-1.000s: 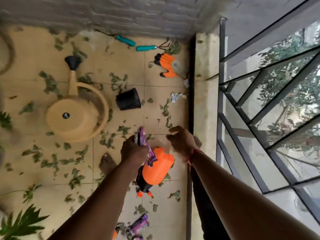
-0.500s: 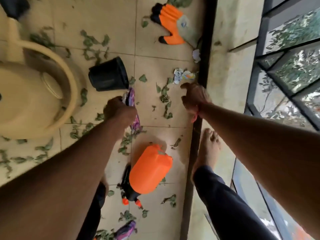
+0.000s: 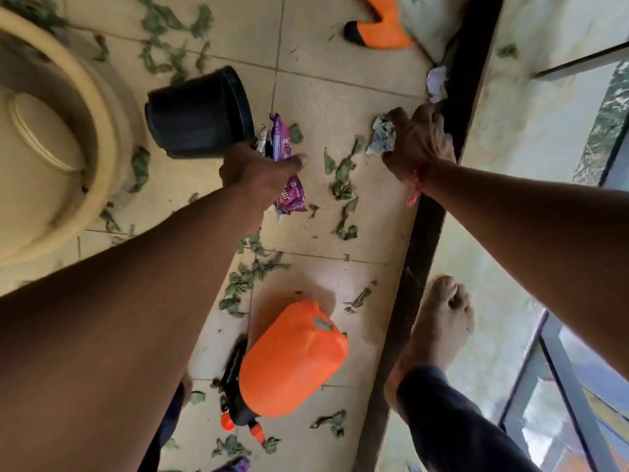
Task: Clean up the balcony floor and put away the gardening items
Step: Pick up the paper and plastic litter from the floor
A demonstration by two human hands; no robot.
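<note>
1. Left hand [image 3: 262,172] was closed tight around a purple snack wrapper [image 3: 287,194]. The wrapper's ends stuck out above and below the fist, and it was held just above the tiled floor [image 3: 343,93].
2. Right hand [image 3: 420,144] was low, beside the dark floor channel [image 3: 425,233], with its fingers bent down onto a crumpled paper wad [image 3: 381,137]. The fingers touched the wad. Whether they had closed on it could not be told. A red thread [image 3: 416,189] was tied at that wrist.
3. A black plastic pot [image 3: 200,114] lay on its side, just beyond the left hand and close to the wrapper's upper end.
4. A beige watering can [image 3: 44,148] stood at the left edge, near the pot, blurred.
5. An orange sprayer bottle [image 3: 292,356] lay tipped over on the floor between the two forearms, with its black pump head towards the bottom edge.
6. An orange work glove [image 3: 381,32] lay at the top edge, partly cut off.
7. A second crumpled scrap [image 3: 436,83], pale, lay against the channel beyond the right hand.
8. Dry green leaves [image 3: 343,185] were scattered over the tiles, thickest between the hands and around the sprayer.
9. A bare foot [image 3: 435,332] rested on the raised ledge [image 3: 531,137], right of the channel.
10. Another purple wrapper [image 3: 235,466] showed at the bottom edge, mostly cut off.
</note>
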